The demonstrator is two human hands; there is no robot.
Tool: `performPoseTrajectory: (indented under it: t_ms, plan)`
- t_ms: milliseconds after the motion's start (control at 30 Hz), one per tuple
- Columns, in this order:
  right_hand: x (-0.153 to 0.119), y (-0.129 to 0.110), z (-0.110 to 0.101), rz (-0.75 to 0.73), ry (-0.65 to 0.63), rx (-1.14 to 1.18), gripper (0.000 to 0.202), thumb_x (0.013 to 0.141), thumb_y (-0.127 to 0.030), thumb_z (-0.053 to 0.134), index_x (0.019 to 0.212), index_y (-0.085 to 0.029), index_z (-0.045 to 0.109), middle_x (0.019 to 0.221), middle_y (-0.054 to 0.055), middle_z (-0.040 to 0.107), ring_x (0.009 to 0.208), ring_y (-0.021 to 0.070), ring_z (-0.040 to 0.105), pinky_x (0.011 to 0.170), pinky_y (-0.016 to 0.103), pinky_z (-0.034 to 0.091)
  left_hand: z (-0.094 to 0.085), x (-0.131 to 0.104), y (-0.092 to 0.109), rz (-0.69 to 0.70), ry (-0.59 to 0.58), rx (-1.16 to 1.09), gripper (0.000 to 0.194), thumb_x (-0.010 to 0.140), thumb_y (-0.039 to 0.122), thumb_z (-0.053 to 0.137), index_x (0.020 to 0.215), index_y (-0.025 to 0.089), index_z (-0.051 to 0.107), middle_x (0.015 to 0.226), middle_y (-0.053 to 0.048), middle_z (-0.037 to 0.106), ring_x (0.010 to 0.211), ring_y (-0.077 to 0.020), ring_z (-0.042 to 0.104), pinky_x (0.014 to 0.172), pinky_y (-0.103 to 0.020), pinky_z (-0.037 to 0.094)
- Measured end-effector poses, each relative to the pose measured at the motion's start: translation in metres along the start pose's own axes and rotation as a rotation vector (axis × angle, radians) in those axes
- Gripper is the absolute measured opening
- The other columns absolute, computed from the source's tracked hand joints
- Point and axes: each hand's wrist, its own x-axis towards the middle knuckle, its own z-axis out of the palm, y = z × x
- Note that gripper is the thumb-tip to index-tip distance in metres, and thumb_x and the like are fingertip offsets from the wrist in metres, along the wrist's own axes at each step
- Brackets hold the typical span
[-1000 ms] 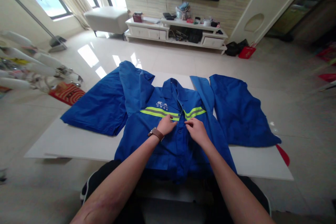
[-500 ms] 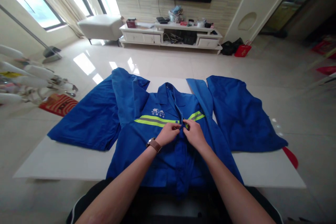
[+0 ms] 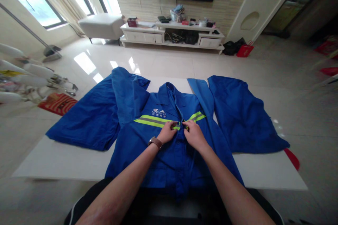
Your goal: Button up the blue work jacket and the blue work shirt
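A blue work jacket (image 3: 158, 154) with a yellow-green and grey reflective stripe across the chest lies spread on a white table (image 3: 71, 161), its collar pointing away from me. My left hand (image 3: 168, 132), with a watch on the wrist, grips the left edge of the front opening at the stripe. Just across the opening, my right hand (image 3: 194, 133) pinches the other front edge, fingertips close to the left ones. A small dark button shows near my left fingertips. Exactly what lies between the fingertips is hidden.
Folded blue garments lie on both sides of the jacket, one at left (image 3: 84, 119) and one at right (image 3: 240, 116). Beyond the table stand a white TV cabinet (image 3: 142, 37) and a white bench (image 3: 101, 26). A red mat (image 3: 56, 103) is at left.
My left hand has shifted slightly left and up along the stripe, leaving the dark button more exposed. The right hand stays nearly in place at the opposite edge.
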Motion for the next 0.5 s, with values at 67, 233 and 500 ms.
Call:
performPoseTrajectory:
  t_ms: [67,233,500]
  plan:
    - [-0.001,0.0,-0.001,-0.004,-0.01,-0.021,0.044,0.083,-0.002,0.049,0.118,-0.013,0.073,0.111,0.012,0.069,0.106,0.0208,0.064,0.103,0.034,0.048,0.0,0.002,-0.002,-0.014,0.003,-0.055,0.038,0.082,0.005,0.065,0.118,0.013,0.071,0.112,-0.011,0.072,0.101,-0.0186,0.067,0.097,-0.033,0.053]
    - [0.0,-0.001,0.001,-0.028,-0.023,-0.048,0.045,0.083,-0.003,0.047,0.118,-0.013,0.072,0.112,0.012,0.068,0.104,0.0204,0.063,0.1,0.031,0.048,0.003,0.001,-0.001,-0.046,0.05,-0.13,0.019,0.083,0.009,0.067,0.101,0.011,0.072,0.088,-0.005,0.072,0.081,-0.0152,0.064,0.081,-0.028,0.053]
    - [0.0,-0.003,0.009,-0.052,-0.034,-0.041,0.043,0.081,-0.003,0.047,0.114,-0.013,0.071,0.108,0.011,0.067,0.102,0.0197,0.063,0.097,0.03,0.049,0.015,-0.003,0.012,-0.091,0.198,-0.08,0.017,0.082,0.005,0.065,0.096,0.013,0.071,0.084,-0.003,0.069,0.08,-0.0147,0.062,0.081,-0.028,0.049]
